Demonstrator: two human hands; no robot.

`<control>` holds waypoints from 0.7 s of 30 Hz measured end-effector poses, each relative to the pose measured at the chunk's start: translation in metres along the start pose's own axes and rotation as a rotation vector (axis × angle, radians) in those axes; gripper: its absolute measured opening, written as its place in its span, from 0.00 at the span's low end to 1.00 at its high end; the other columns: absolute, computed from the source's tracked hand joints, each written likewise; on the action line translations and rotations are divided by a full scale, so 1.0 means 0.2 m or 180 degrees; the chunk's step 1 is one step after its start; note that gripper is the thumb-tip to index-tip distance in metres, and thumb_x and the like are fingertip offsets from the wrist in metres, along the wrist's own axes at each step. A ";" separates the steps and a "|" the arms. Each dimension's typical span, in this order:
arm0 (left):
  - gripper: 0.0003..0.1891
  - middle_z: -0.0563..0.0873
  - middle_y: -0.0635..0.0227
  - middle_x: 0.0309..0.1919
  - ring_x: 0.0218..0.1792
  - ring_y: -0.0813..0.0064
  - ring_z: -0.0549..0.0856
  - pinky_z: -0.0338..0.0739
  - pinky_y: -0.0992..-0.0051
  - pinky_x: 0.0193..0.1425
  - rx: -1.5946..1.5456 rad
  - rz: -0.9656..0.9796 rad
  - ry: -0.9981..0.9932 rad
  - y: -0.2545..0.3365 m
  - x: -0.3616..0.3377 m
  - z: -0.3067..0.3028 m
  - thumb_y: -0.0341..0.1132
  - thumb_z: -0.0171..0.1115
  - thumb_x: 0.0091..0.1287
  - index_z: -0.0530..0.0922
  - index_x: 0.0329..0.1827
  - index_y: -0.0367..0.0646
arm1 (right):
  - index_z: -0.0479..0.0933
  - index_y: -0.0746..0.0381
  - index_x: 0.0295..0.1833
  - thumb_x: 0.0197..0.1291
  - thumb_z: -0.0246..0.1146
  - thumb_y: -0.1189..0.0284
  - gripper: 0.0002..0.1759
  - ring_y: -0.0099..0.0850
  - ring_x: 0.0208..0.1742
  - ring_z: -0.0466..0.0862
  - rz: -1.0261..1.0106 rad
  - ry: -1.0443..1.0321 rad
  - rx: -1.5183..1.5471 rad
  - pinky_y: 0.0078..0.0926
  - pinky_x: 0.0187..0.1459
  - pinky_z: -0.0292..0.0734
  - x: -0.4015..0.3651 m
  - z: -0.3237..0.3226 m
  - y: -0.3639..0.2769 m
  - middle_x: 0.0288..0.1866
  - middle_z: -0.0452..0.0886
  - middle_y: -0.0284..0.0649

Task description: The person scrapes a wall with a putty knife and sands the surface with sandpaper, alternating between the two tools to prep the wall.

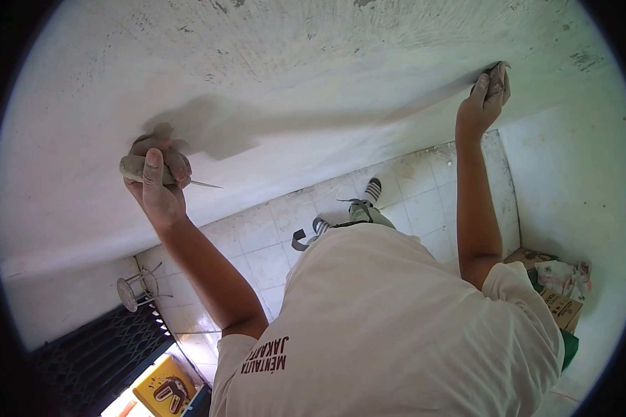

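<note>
My left hand [161,182] is closed around the thick, pale, dust-covered handle of a putty knife [207,185]. Its thin blade shows edge-on and points right, close to the white wall [292,90]. Farther right, my right hand [489,101] is raised to the same wall, fingers bent over a thin dark sheet that looks like sandpaper [498,68]. Part of that sheet is hidden behind the fingers. Whitish dust coats both hands. The wall has smooth pale areas and rough grey streaks along the top of the view.
Below lies a white tiled floor [257,229], with my striped sandals [373,189] near the wall. A round stool [127,295] stands at left by a dark folding gate [108,351]. Outside is a yellow box [163,388]. Cardboard [562,311] and a plastic bag [563,278] sit in the right corner.
</note>
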State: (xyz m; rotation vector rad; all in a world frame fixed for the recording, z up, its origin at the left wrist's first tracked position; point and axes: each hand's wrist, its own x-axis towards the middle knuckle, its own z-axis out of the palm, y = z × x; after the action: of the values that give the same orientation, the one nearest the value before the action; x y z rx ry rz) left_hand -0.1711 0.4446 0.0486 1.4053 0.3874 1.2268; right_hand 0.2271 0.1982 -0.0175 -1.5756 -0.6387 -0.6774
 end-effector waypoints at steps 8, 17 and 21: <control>0.17 0.77 0.66 0.18 0.12 0.79 0.68 0.63 0.76 0.17 -0.0011 0.0045 -0.0044 0.00 -0.01 0.01 0.44 0.69 0.66 0.81 0.38 0.35 | 0.63 0.74 0.72 0.75 0.48 0.76 0.24 0.39 0.76 0.63 -0.0161 -0.0438 -0.0475 0.33 0.70 0.67 -0.18 0.01 -0.07 0.75 0.57 0.52; 0.17 0.70 0.71 0.11 0.11 0.79 0.64 0.60 0.75 0.18 0.0274 0.0140 -0.0215 -0.03 -0.01 -0.01 0.47 0.62 0.72 0.79 0.43 0.38 | 0.68 0.71 0.70 0.72 0.49 0.82 0.23 0.49 0.76 0.62 -0.0779 0.0022 0.0068 0.37 0.70 0.66 -0.04 0.10 -0.15 0.74 0.58 0.57; 0.20 0.75 0.68 0.14 0.11 0.80 0.67 0.61 0.76 0.16 0.0055 0.0054 -0.0146 -0.01 -0.02 0.03 0.46 0.70 0.65 0.80 0.38 0.34 | 0.69 0.71 0.69 0.73 0.50 0.78 0.21 0.49 0.77 0.61 -0.1159 0.0052 -0.0018 0.43 0.72 0.63 -0.14 0.19 -0.18 0.75 0.57 0.57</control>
State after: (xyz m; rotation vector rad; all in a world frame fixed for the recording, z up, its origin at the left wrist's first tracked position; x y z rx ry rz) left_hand -0.1667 0.4389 0.0476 1.4515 0.3559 1.2054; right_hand 0.1848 0.2392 -0.0179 -1.4703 -0.9238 -0.9604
